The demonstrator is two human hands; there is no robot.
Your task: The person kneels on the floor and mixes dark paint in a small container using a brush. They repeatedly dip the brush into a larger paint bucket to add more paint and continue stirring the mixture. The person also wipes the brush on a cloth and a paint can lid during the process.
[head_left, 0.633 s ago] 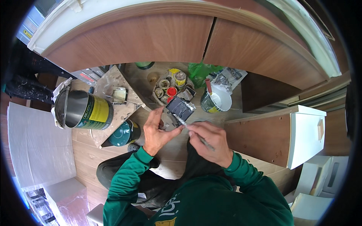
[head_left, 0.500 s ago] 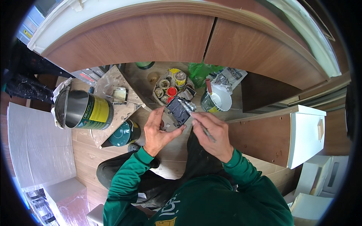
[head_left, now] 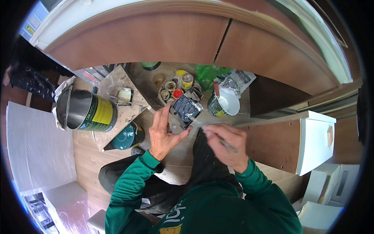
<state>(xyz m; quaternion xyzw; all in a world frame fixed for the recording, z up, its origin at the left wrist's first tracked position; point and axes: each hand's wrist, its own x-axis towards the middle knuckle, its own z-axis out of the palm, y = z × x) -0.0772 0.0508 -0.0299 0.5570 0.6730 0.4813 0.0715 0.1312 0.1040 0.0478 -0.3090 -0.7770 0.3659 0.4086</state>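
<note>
At the centre of the frame, the left hand [head_left: 165, 134] is gripping a small foil tray [head_left: 186, 109] of dark paint, fingers wrapped round its near edge, having tilted it up closer than half a second earlier. The right hand [head_left: 226, 144] is pinching a thin brush [head_left: 212, 134], its tip now touching the tray's lower right rim. A large open paint can [head_left: 85, 111] is lying at left, a white-lined pot [head_left: 224, 104] sitting just right of the tray.

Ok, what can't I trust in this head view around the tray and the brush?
- Brush tip: too small to tell if it touches the dark tray.
- Brush handle: mostly hidden inside the right hand.
- Tray's underside: covered by the left hand.
- Small tins: contents too small.
</note>
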